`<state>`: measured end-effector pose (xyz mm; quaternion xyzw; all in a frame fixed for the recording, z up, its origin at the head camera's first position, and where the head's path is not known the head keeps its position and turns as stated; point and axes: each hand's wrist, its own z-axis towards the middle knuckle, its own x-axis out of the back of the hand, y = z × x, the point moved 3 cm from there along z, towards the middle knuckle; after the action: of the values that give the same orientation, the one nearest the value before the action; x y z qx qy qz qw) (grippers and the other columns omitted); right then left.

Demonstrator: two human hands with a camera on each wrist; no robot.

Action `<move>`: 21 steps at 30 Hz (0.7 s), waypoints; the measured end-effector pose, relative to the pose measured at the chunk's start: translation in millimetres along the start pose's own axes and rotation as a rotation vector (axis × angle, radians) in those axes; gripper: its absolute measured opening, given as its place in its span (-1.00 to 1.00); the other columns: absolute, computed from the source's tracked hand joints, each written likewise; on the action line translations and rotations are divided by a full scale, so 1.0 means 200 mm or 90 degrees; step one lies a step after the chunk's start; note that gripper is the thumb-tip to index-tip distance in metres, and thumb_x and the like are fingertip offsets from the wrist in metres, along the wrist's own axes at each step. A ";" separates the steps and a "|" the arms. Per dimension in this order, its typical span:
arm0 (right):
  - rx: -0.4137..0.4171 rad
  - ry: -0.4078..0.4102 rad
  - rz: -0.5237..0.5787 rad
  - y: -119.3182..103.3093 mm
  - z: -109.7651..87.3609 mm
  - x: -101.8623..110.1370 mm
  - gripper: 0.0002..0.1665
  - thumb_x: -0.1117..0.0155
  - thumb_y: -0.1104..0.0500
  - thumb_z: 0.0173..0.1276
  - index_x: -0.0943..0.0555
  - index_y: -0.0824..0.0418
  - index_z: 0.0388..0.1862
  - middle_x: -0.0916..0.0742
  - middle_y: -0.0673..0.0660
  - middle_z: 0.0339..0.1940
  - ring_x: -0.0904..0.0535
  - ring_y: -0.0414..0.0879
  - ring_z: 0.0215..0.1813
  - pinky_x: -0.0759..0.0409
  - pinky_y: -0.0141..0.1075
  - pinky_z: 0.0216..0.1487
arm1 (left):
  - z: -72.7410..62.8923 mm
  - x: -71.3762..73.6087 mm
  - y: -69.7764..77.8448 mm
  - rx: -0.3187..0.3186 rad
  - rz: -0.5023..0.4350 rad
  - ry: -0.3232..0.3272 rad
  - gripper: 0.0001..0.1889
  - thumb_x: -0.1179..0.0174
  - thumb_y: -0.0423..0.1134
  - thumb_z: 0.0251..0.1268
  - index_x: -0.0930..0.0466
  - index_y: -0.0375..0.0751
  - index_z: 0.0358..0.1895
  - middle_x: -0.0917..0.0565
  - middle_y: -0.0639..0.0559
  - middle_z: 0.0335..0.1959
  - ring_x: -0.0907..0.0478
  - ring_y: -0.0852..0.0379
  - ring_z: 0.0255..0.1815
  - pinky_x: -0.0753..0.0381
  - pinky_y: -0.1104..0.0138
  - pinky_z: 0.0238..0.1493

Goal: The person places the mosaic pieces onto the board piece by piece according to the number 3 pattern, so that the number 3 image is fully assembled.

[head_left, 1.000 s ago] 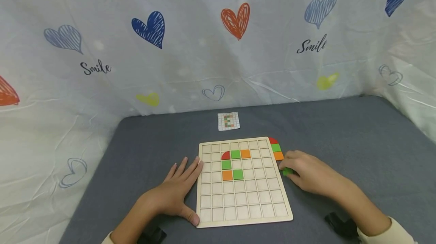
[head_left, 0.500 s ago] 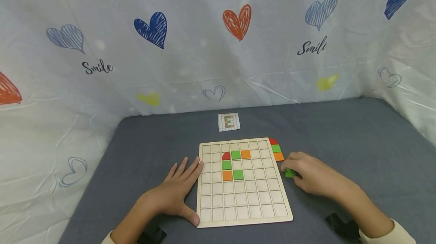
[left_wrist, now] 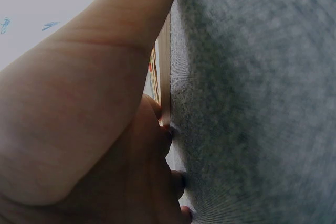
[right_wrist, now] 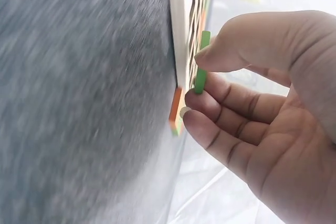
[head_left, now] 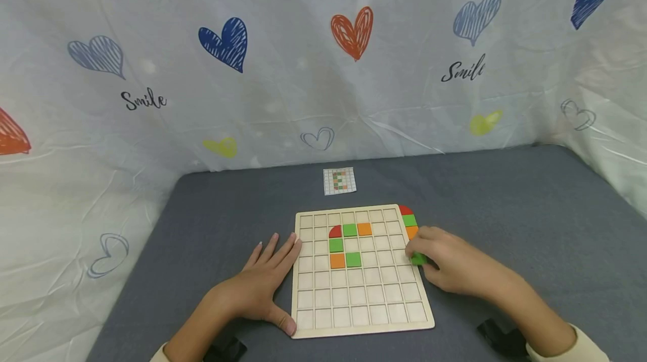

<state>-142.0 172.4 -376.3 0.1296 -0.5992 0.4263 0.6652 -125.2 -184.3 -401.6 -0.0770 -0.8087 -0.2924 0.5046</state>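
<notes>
A wooden grid board (head_left: pixel 358 320) lies on the table with a red quarter-round tile (head_left: pixel 336 232), several green and orange square tiles set in its cells. My left hand (head_left: pixel 263 283) is spread flat at the board's left edge, fingertips and thumb touching it. At the right edge, my right hand (head_left: pixel 462 264) pinches a green square tile (right_wrist: pixel 202 64) between thumb and fingers, raised above the board's edge in the right wrist view. Behind that hand, a red tile (head_left: pixel 406 210), a green tile (head_left: pixel 409 220) and an orange tile (head_left: pixel 411 232) line the board's right side.
Beyond the board lies a small printed pattern card (head_left: pixel 340 181). The dark grey tabletop (head_left: pixel 242 199) extends to a white curtain (head_left: pixel 283 70) printed with hearts at the back and sides.
My right hand has moved left with the green tile, from beside the board to over its right edge. The left hand stays in place.
</notes>
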 end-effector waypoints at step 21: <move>0.039 -0.073 0.024 -0.16 0.17 -0.09 -0.60 -0.23 0.50 0.06 -0.71 0.09 -0.22 -0.60 -0.11 -0.23 -0.49 -0.19 -0.17 -0.57 -0.30 -0.16 | 0.00 0.01 0.02 0.005 -0.010 -0.001 0.50 -0.37 0.57 -0.36 0.30 0.01 0.66 0.31 0.07 0.65 0.49 -0.18 0.60 0.39 -0.22 0.47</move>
<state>-140.5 122.7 -372.7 0.1627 -0.6252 0.4488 0.6174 -125.0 -182.3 -398.3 -0.0688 -0.8106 -0.2930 0.5023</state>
